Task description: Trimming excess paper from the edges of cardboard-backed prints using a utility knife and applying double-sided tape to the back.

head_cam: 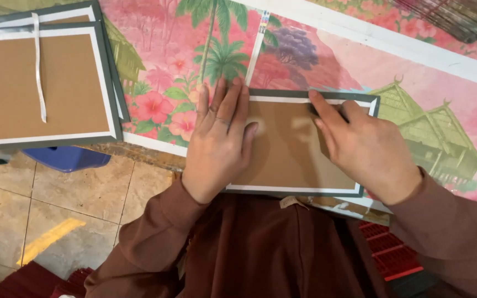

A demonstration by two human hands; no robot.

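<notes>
Two hands are at work on one picture frame (293,149), which lies back-side up (brown backing board, dark rim, white inner border) at the near edge of the work surface, just in front of our brown-sleeved body. Our left hand (219,143) lies flat and open over the frame's left end, fingers spread and pointing away from us, palm pressing on the backing; it clasps nothing. Our right hand (360,146) rests on the right part of the backing, index finger stretched to the far rim, the other fingers curled; we cannot tell whether anything small is pinched under them. The frame sits on a printed sheet (194,66) showing pink flowers, palms and green-roofed houses. Farther left, well apart, we note a stack of similar frames (40,83), also back up, with a loose white strip (38,72) across the top one. Below it: tiled floor (84,193).
</notes>
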